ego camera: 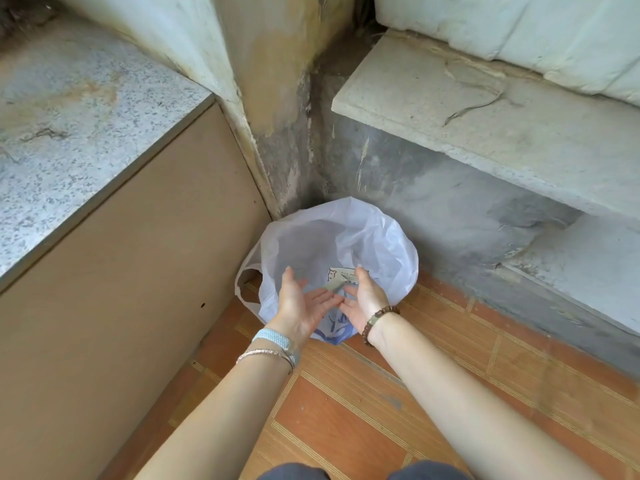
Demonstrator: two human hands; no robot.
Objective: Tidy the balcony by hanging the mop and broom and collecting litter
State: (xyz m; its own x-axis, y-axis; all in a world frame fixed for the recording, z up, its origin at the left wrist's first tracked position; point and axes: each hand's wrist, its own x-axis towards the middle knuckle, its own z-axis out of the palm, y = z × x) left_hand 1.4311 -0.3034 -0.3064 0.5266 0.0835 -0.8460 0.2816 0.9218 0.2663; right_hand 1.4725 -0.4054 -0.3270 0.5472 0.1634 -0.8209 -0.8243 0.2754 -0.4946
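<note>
A white plastic bag (346, 237) with a blue print stands open on the floor in the corner. My left hand (301, 299) and my right hand (363, 296) hover over its mouth, palms turned toward each other, fingers spread. A small pale scrap of litter (334, 285) shows in the gap between the two hands, above the bag's opening; whether a finger touches it I cannot tell. No mop or broom is in sight.
A granite-topped counter (69, 133) with a brown panel front stands on the left. A concrete ledge (485, 116) and a stained wall run along the right. Orange floor tiles (433, 358) stretch out in front of the bag.
</note>
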